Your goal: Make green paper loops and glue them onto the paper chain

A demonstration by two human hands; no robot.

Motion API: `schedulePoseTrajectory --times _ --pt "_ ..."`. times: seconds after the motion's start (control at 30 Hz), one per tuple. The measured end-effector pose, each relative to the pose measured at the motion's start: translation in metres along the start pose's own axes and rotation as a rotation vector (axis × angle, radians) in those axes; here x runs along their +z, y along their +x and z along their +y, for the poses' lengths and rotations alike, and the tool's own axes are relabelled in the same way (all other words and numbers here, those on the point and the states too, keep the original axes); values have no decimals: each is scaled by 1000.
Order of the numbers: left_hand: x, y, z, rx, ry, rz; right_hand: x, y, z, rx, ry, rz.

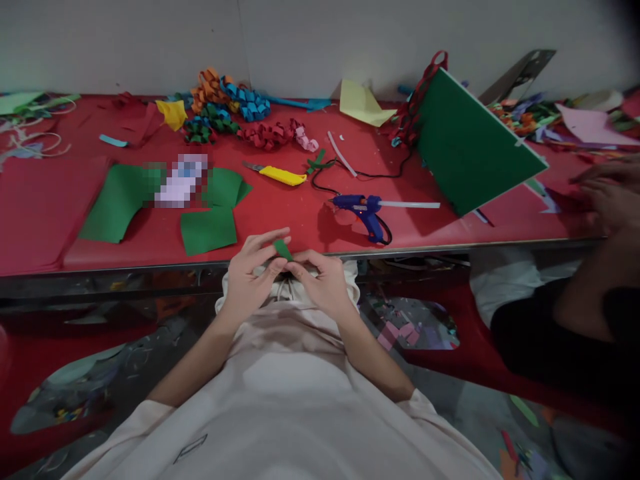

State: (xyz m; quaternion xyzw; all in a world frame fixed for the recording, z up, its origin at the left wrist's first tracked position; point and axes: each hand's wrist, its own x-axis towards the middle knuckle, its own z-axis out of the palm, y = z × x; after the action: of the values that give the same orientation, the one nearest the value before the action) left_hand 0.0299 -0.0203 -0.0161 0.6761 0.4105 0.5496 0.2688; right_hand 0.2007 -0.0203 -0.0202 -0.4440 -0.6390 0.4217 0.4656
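A small piece of green paper is pinched between both hands, just off the table's front edge. My left hand holds it with thumb and fingers, the upper fingers stretched out. From the other side my right hand grips its lower end, thumb tips close together. Ahead lie a green paper sheet and a larger curved green sheet. A blue glue gun with a clear glue stick rests to the right. Beyond the hands is a yellow utility knife, its blade exposed.
Coloured paper chains lie along the back of the red table. A green board leans at the right, near the glue gun's black cord. A co-worker's hands are at far right. Red sheets lie left.
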Motion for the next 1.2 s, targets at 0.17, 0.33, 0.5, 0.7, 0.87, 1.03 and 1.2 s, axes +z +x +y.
schedulePoseTrajectory --times 0.17,0.33,0.5,0.7,0.87,1.03,1.2 --pt "-12 9 3 -43 122 110 3 0 2 71 11 -62" --pt "-16 40 6 -165 -26 134 -2 2 10 144 26 5" --pt "6 128 0 -5 -7 29 -10 -1 17 170 149 90" --pt "56 213 -33 260 214 -95 -11 -16 29 157 192 50" --pt "31 191 -50 212 554 -408 -12 -25 36 171 171 -4" --pt "-72 123 -22 127 605 -206 -5 -25 35 120 138 -72" --pt "-124 25 -7 90 1041 -365 13 -21 27 3 55 -161"
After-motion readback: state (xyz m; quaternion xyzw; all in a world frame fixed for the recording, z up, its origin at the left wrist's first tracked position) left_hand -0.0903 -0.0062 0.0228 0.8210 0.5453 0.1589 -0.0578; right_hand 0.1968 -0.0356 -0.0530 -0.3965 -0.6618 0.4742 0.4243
